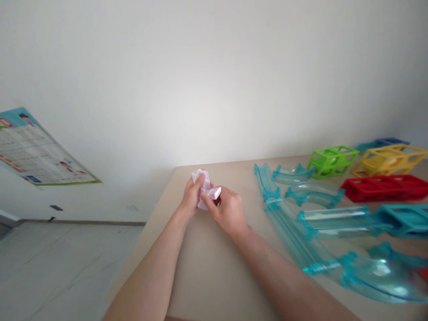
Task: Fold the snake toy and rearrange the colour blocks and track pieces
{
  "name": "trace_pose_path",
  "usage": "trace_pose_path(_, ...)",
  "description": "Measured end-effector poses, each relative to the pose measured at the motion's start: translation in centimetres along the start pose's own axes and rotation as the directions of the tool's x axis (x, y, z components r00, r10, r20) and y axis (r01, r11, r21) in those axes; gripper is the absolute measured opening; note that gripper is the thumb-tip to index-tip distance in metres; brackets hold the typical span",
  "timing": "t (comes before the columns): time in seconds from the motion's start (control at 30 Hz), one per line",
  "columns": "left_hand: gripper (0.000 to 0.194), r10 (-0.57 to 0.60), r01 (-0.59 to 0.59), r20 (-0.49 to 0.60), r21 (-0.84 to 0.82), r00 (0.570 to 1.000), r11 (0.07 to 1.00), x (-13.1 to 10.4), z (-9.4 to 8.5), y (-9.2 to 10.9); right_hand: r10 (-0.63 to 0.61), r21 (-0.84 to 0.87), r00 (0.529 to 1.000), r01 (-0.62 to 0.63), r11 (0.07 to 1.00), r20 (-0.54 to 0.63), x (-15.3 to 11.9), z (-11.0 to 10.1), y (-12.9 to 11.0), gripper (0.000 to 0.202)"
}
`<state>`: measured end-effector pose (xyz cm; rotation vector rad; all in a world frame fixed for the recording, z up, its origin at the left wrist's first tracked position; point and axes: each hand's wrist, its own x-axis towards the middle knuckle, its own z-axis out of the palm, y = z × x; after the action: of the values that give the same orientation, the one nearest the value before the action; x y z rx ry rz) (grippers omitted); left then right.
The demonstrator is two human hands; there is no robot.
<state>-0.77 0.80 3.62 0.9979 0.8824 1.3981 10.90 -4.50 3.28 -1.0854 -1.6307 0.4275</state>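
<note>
Over the far end of the table [217, 276], both hands meet around a small lilac-and-white piece [201, 176], whose exact kind I cannot make out. My left hand [191, 196] is closed on it, with the thumb pressed against its face. My right hand [230, 208] pinches a narrow, box-like part with a pale end [215, 193], which points to the right. I cannot tell whether this part is joined to the rest. Fingers cover much of the piece, and some of it shows below the thumbs.
To the right lie clear teal track pieces [290, 232], straight and curved. Beyond them are open-frame blocks: green [329, 161], yellow [388, 160], red [384, 188] and teal [406, 220]. A white wall [214, 89] stands behind the table; a poster [43, 149] hangs left.
</note>
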Motion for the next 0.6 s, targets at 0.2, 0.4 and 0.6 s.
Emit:
trace_pose_path(0.2, 0.056, 0.0, 0.014, 0.097, -0.146, 0.995, 0.989, -0.7, -0.1, 1.0, 0.196, 0.114, 0.98, -0.191, 0.975, -0.035, -0.2, 0.2, 0.0, 0.049)
trace_pose_path(0.4, 0.055, -0.088, 0.098, 0.074, -0.147, 0.993, 0.984, -0.3, 0.1, 1.1, 0.201, 0.213, 0.978, -0.184, 0.96, -0.06, -0.3, 0.3, 0.4, 0.04)
trace_pose_path(0.6, 0.061, -0.071, 0.107, -0.174, 0.201, 0.982, 0.974, 0.2, 0.2, -0.7, 0.296, 0.109, 0.953, -0.288, 0.951, -0.06, 0.0, 0.5, 0.5, 0.035)
